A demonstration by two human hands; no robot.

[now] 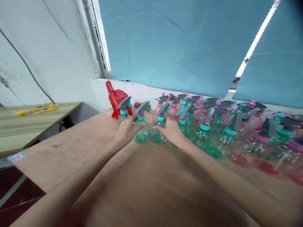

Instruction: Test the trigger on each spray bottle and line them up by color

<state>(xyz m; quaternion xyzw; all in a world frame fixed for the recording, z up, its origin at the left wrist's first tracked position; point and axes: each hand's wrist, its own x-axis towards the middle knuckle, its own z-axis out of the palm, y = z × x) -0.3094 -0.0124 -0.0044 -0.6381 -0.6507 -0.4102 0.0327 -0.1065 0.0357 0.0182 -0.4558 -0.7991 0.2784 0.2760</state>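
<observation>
My left hand [127, 128] is at the left side of a green spray bottle [141, 134], its thumb across the front and its other fingers partly hidden behind. Just right of that, my right hand [172, 130] holds a second green spray bottle [157, 135] from its right side, thumb in front. Both bottles stand upright on the wooden table [142, 176], a small gap between them. Another spray bottle with a grey and teal head [123, 108] stands behind my left hand.
Several green and pink spray bottles [224, 138] crowd the right side along the wall. A red plastic bag [117, 99] lies at the back left. Farther left, a separate table [19, 126] holds yellow pieces [50, 109]. A blue sheet [184, 44] covers the window.
</observation>
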